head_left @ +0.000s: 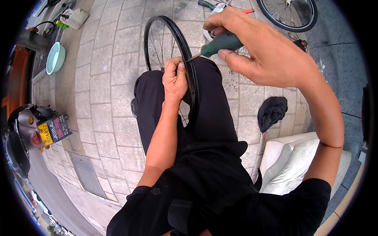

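A black bicycle wheel rim (191, 84) with thin spokes stands upright between my knees, its outer channel bare of a tyre. My left hand (174, 80) is closed at the rim's left side, the thumb up near its edge and the fingers curled by the spokes. My right hand (264, 49) grips the dark green handle of a screwdriver (221, 43). The metal shaft slants down to the left, and its tip meets the rim just above my left thumb. Whether the tip sits in a hole cannot be made out.
Another bicycle wheel (291, 15) lies at the top right, near tools with red and dark handles. A dark cloth (272, 113) and a white cushioned seat (289, 165) are at my right. Leftward are a pale green basin (56, 58) and a parked scooter (31, 131).
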The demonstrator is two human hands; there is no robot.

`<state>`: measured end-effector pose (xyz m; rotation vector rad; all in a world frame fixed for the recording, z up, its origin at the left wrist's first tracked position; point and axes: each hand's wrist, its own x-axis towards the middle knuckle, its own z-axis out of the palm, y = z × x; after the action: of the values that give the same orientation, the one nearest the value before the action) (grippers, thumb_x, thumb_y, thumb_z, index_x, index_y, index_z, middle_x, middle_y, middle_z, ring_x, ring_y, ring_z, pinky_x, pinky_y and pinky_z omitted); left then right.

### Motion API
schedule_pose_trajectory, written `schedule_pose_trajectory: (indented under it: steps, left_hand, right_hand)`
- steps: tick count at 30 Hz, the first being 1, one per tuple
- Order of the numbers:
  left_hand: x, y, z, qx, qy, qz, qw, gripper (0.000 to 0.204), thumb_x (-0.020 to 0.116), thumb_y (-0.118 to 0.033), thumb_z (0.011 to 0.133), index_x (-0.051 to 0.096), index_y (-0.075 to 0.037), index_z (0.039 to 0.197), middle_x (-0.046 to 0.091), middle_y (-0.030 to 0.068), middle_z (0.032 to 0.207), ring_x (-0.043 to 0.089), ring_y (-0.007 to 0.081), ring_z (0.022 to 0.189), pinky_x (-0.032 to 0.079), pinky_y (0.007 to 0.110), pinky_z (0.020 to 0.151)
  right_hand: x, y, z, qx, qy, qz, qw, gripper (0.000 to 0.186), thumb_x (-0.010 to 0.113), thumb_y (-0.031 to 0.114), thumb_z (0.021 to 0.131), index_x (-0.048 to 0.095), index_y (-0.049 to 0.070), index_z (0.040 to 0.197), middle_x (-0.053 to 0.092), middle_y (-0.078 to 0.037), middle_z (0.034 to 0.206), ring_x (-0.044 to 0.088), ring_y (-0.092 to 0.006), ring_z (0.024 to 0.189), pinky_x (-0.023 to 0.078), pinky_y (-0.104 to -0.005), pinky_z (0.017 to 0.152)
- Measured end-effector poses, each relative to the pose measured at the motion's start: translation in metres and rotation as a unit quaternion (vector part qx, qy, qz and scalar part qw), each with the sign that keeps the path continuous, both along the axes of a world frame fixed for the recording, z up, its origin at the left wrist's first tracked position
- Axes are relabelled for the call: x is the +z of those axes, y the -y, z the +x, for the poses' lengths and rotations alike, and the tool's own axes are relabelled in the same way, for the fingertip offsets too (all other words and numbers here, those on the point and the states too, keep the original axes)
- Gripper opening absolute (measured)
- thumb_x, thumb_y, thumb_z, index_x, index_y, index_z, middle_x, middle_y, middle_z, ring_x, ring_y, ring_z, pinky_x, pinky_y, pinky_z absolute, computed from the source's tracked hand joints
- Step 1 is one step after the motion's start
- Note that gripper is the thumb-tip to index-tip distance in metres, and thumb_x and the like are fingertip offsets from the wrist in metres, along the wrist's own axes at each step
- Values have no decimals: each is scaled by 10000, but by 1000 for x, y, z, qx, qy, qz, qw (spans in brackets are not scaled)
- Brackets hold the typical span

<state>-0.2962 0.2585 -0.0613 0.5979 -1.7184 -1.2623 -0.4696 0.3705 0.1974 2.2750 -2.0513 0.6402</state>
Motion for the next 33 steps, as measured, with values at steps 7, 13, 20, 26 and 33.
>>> schedule_pose_trajectory:
  steps: [7,13,20,26,33]
  left_hand:
    - [-2,1,0,-5,0,-6,1000,61,625,-57,1038,670,-16,1048,663,104,986,617,257,940,486,348,920]
    - [2,0,-3,1,-2,-5,1000,72,626,-78,1042,662,-15,1036,664,112,986,621,269,954,492,362,913]
    - [-5,0,2,-4,-25,46,999,77,654,-61,1015,678,-14,1072,685,110,1026,634,277,989,494,373,931]
    - [3,-4,6,-2,-25,36,999,148,696,-19,948,687,-22,1096,713,117,1069,659,301,1055,503,385,978]
    - [-9,1,6,9,-61,134,989,182,758,1,914,697,-17,1085,720,97,1049,691,240,1012,531,334,945]
  right_hand:
    - [16,1,15,-142,72,194,968,432,695,281,996,628,14,1329,747,-188,1020,758,-303,882,576,-405,798]
    - [5,0,14,-55,109,59,991,368,682,315,1026,644,10,1230,744,-138,800,762,-304,798,574,-404,751]
    - [14,-3,21,-133,161,155,966,373,695,235,978,602,18,1267,719,-145,1011,712,-234,919,567,-375,814]
    - [19,-1,9,-40,153,160,974,405,718,41,876,579,23,1257,668,-134,1175,672,-276,1066,526,-386,964]
    - [18,15,-4,75,107,113,985,397,698,-20,833,599,35,1213,680,-112,1114,684,-305,1042,528,-396,942]
